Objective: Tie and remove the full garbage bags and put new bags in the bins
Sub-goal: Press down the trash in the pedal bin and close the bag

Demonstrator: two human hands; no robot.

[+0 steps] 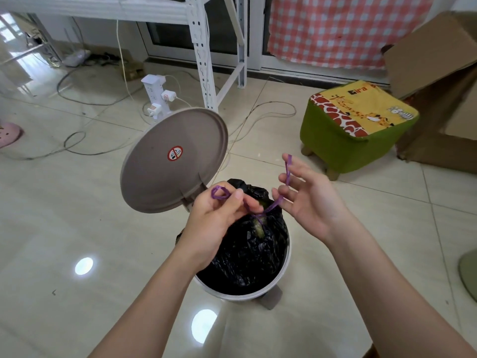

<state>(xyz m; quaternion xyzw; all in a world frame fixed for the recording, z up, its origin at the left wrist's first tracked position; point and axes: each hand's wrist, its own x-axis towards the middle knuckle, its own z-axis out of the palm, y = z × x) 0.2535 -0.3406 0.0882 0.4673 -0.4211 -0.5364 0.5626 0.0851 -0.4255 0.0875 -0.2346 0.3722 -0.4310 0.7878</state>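
Observation:
A round pedal bin (258, 294) stands on the tiled floor with its taupe lid (170, 161) tipped open to the left. Inside sits a black garbage bag (247, 251), gathered at the top by a purple drawstring (260, 218). My left hand (214, 218) pinches one loop of the drawstring above the bag's left side. My right hand (307, 195) is above the bag's right side, with the other purple loop hooked over its spread fingers. Both strands meet at a knot over the bag.
A green giraffe-print footstool (356, 130) stands to the right, with cardboard boxes (438, 81) behind it. A white socket tower (157, 96) and loose cables (85, 140) lie behind the bin. A white metal rack leg (204, 60) stands beyond the lid.

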